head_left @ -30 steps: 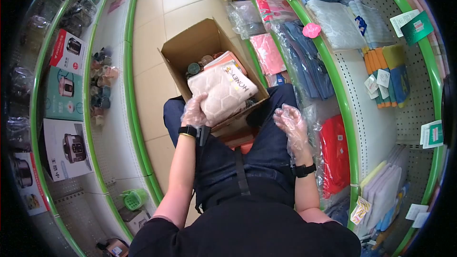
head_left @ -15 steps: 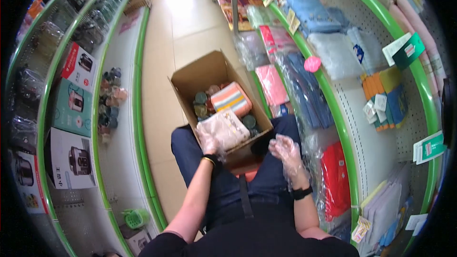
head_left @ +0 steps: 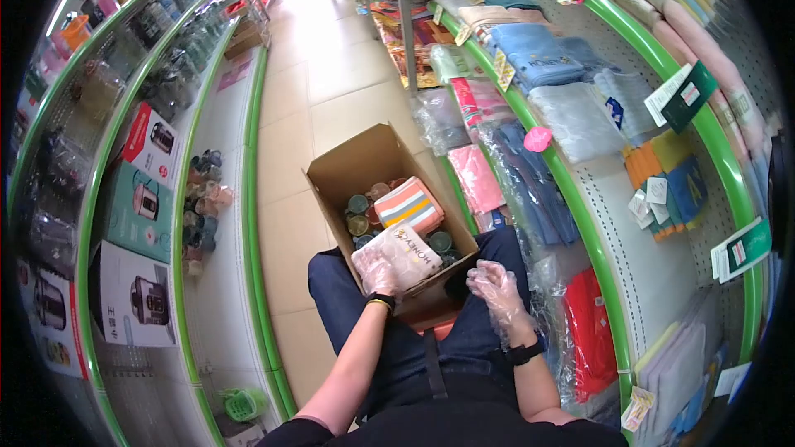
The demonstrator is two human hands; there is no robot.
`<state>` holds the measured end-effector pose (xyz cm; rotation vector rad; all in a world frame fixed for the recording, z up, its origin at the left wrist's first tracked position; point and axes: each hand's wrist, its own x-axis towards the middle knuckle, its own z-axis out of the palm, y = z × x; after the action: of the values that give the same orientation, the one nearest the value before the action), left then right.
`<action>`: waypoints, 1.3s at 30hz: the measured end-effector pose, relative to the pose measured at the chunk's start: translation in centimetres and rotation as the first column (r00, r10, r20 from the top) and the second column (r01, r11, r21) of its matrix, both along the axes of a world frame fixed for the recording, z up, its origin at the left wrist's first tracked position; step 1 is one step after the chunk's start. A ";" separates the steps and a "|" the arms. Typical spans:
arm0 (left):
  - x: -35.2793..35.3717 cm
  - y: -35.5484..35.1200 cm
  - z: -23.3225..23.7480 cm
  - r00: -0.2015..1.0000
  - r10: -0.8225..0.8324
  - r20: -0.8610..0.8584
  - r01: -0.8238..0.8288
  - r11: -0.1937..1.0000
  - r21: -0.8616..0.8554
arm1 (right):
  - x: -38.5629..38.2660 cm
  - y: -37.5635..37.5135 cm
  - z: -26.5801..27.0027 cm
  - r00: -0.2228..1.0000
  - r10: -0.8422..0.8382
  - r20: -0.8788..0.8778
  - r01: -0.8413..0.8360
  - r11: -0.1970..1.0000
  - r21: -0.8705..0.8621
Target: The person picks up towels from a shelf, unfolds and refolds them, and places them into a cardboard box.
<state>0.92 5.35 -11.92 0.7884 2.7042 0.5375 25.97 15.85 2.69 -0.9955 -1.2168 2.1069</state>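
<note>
My left hand (head_left: 381, 276), in a clear plastic glove, grips the near edge of a folded pale pink towel (head_left: 406, 250) with HONEY lettering. That towel lies at the near side of an open cardboard box (head_left: 344, 153) between my knees. Behind it in the box is a folded towel with orange, white and grey stripes (head_left: 411, 205). Several small glass-like cups (head_left: 358, 204) sit around the towels. My right hand (head_left: 495, 288), also gloved, hovers by my right knee, fingers loosely curled and apart, with nothing in it.
Left shelves hold boxed cookers (head_left: 137, 294), a cluster of small cups (head_left: 201, 219) and a green basket (head_left: 245, 403). On the right, shelves carry folded blue towels (head_left: 538, 54), bagged pink cloth (head_left: 476, 178) and a red bagged item (head_left: 586, 331). A tiled aisle (head_left: 286, 136) runs ahead.
The view has tilted up, so the box and shelves appear lower. My left hand stays on the pale pink towel, whose lettering now shows more clearly. My right hand remains near my knee.
</note>
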 end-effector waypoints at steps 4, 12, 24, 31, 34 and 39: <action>-2.1 0.0 -5.3 0.994 0.043 0.100 -0.044 0.999 0.005 | -0.4 -0.1 -0.1 0.997 0.050 0.058 -0.057 0.991 0.118; -2.1 -0.2 -0.8 0.999 -0.026 0.029 0.024 0.997 0.070 | 0.5 2.9 5.5 0.998 -0.061 0.031 0.041 0.893 0.447; -1.8 -0.3 0.6 0.990 -0.071 -0.121 0.088 0.986 0.141 | 5.6 19.9 13.6 0.682 -0.561 -0.469 0.675 0.729 0.111; -1.4 -1.1 1.7 0.994 -0.066 -0.083 0.086 0.961 0.263 | 4.8 24.1 13.8 0.726 -0.556 -0.405 0.489 0.831 -0.265; -0.9 -1.0 2.6 0.999 -0.030 -0.046 0.041 0.960 0.276 | 4.8 24.3 14.4 0.719 -0.548 -0.427 0.438 0.835 -0.334; -1.6 -1.0 0.9 1.000 -0.008 -0.029 0.016 0.958 0.286 | 3.9 23.9 16.6 0.652 -0.710 -0.266 0.604 0.699 -0.382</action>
<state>-0.72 4.35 -11.05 0.8871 2.6788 0.9379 29.91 39.72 19.27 -0.8755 -0.2755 1.7418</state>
